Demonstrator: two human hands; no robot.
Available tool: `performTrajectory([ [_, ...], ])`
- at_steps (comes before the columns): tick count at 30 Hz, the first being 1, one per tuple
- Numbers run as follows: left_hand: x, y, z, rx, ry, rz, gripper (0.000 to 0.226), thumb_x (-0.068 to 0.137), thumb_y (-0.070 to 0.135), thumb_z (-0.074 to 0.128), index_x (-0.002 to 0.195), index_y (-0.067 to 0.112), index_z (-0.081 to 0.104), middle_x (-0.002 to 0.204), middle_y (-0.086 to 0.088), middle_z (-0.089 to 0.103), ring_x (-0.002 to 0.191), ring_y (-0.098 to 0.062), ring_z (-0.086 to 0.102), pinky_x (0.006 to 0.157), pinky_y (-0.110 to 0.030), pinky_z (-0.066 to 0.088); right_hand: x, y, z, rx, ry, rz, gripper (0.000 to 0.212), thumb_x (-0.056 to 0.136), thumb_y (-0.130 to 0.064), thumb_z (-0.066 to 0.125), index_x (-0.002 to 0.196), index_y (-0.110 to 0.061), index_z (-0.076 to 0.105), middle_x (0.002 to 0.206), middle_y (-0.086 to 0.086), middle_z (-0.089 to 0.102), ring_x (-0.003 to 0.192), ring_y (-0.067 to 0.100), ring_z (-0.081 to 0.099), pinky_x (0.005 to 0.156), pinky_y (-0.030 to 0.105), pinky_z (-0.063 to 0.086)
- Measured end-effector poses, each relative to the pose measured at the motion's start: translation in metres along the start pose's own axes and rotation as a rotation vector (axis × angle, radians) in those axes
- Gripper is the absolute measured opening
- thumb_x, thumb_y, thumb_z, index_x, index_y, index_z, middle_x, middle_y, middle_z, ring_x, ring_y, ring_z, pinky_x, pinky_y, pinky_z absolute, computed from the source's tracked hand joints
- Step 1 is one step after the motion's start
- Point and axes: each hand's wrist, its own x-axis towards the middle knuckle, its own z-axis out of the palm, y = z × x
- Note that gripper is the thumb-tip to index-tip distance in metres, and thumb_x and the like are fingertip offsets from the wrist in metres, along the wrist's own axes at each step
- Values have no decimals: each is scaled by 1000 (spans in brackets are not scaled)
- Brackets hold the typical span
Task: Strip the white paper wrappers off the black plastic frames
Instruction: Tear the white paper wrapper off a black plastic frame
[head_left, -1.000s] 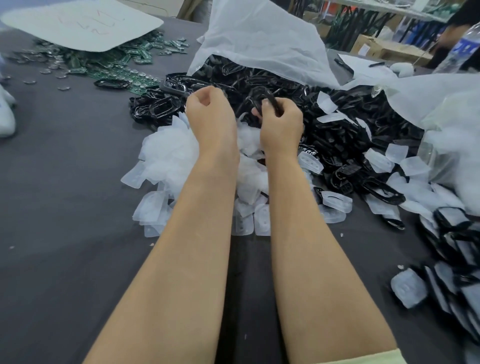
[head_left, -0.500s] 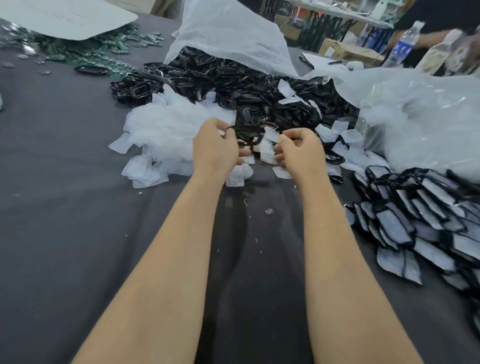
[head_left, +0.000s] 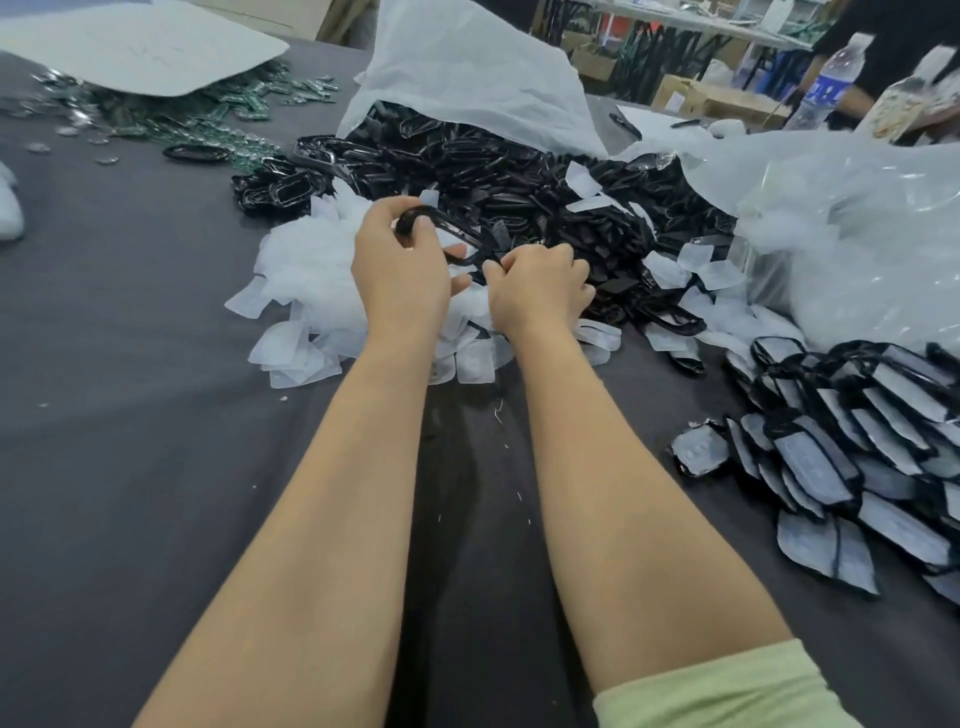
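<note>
Centre frame: a worker's left hand (head_left: 400, 265) pinches the upper end of a black frame (head_left: 470, 241). The right hand (head_left: 537, 288), apart from it half a second ago, has closed its curled grip on the lower end, likely to start a peel. Whether paper remains is unclear. Shed wrappers (head_left: 306, 270) heap beneath on the bench (head_left: 130, 415).

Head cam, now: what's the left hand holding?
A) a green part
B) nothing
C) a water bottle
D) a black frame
D: the left hand grips a black frame by its upper end, above the heap of stripped white wrappers.
</note>
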Motion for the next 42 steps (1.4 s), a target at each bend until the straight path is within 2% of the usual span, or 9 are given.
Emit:
performTrajectory([
  [8,3,-6,3,-58,-13,-104,20,96,6,43,89,23,49,75,4,66,75,-13,68,55,-19,50,1,-4,14,60,68,5,26,97,-27,47,117,-19,63,128,8,52,124,30,40,103,42,30],
  [14,-2,-8,3,-75,-11,-151,11,98,8,40,99,14,50,77,2,67,61,-6,67,51,-18,51,-12,13,-13,714,212,21,19,96,-23,52,101,-14,68,87,1,69,85,16,62,77,26,45],
  [21,-24,-13,4,-67,-39,-169,19,98,7,40,84,19,45,80,-4,65,52,-6,66,49,-17,49,-32,32,-36,1256,-115,141,10,97,-14,53,98,-14,63,68,-1,64,51,2,55,52,14,46],
  [24,-37,-19,4,-73,-57,-188,18,97,7,43,84,18,46,86,-10,67,65,-14,70,53,-19,51,-43,39,-40,1231,-106,106,18,97,-10,51,112,-12,61,74,0,64,58,3,58,61,16,52],
  [28,-48,-28,0,-43,-72,-189,18,97,9,44,85,21,49,81,-3,67,60,-8,67,49,-16,48,-59,47,-35,1060,92,46,11,97,-14,51,101,-18,61,72,0,64,59,6,60,59,21,52],
  [32,-50,-31,-1,-29,-101,-146,16,99,9,42,89,19,50,79,1,67,58,-5,65,52,-16,49,-66,50,-25,946,186,43,12,94,-18,57,99,-15,66,95,1,68,91,13,62,89,33,52],
  [35,-51,-31,1,21,-94,-47,15,97,7,44,90,20,48,86,0,69,65,-9,68,64,-24,55,-66,47,-26,890,224,2,12,92,-18,59,96,-11,69,89,0,68,85,13,62,85,30,50],
  [39,-57,-33,4,171,-137,136,23,97,8,48,86,28,45,98,-1,69,87,-18,69,84,-39,55,-66,43,-22,889,165,47,12,88,-15,63,77,-17,59,79,5,67,81,26,68,83,42,55],
  [42,-58,-35,6,302,-249,281,16,95,8,51,93,23,47,95,6,64,89,-15,65,79,-22,52,-66,42,-22,1038,39,114,13,88,-12,65,77,-7,60,67,4,65,64,17,67,66,33,57],
])
